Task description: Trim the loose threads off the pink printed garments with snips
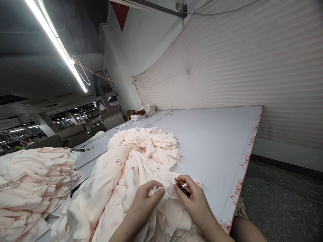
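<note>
Nearest the viewer, the left hand (148, 198) and the right hand (196, 203) work close together at the near edge of the table (217, 141), toward its right corner. The left fingers (159, 192) are clenched on a small bunched fold of the peach garment (118, 174). The right fingers grasp a thin dark tool (182, 188) between thumb and forefinger, its tip aimed at the pinched fold. Whether it is a snipper or tweezers cannot be told. The garment lies spread from the near edge toward the middle of the table, with its ruffled hem fanned out at the far end.

Step in hand, by judgement: close work, inspection or trimming, at one spot of the fold. The next move appears to call for a steady pinch by the left hand, with the cloth kept taut. The tool tip must come in without catching the surrounding layers.

Edges and room: the right edge (246, 161), marked with red print, runs near the right hand, with the floor (282, 201) below it. Cloth pushed that way could slide off. Bare table lies open beyond and to the right of the garment. A stack of folded garments (30, 181) occupies the left side and limits room there. Smaller stacks (145, 110) sit at the far end, well apart.
</note>
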A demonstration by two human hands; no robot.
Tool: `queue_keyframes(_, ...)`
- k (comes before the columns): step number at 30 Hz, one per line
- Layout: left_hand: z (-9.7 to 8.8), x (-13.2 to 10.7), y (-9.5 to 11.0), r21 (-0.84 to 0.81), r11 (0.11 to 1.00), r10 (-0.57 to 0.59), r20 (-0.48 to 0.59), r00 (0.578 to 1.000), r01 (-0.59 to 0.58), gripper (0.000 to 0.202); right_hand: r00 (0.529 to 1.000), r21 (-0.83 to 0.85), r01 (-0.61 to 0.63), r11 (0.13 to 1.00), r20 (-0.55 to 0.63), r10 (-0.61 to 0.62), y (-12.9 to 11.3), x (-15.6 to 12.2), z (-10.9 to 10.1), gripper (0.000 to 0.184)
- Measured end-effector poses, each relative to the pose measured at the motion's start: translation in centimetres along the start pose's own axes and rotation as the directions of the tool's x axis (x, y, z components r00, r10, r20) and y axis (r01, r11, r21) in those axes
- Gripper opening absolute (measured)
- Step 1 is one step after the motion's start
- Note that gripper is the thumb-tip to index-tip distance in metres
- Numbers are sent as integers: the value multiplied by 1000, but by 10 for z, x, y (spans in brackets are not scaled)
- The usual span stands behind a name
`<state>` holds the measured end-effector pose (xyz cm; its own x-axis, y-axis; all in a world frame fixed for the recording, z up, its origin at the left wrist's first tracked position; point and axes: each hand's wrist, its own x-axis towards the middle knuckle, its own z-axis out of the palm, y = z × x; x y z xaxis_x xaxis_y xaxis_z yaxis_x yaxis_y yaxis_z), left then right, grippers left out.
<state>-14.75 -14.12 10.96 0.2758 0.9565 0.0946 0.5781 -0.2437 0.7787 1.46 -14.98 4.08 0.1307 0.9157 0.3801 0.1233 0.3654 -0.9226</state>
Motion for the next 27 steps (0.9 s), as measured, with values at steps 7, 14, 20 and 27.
queue_keyframes(7,6,1,0,-145,989,-31,41,999,37,23,993,-30,83,996,90,-80,-1,-11,10,20)
queue_keyframes(14,7,0,2,-152,983,-93,56,994,101,22,997,64,-29,998,69,24,3,-1,18,18)
queue_keyframes(20,6,2,-5,-243,959,-145,31,989,148,21,985,34,-33,999,168,27,4,-5,-2,22)
queue_keyframes(27,8,2,2,-196,977,-62,101,993,81,14,966,-37,-33,999,255,42,2,-2,-4,23)
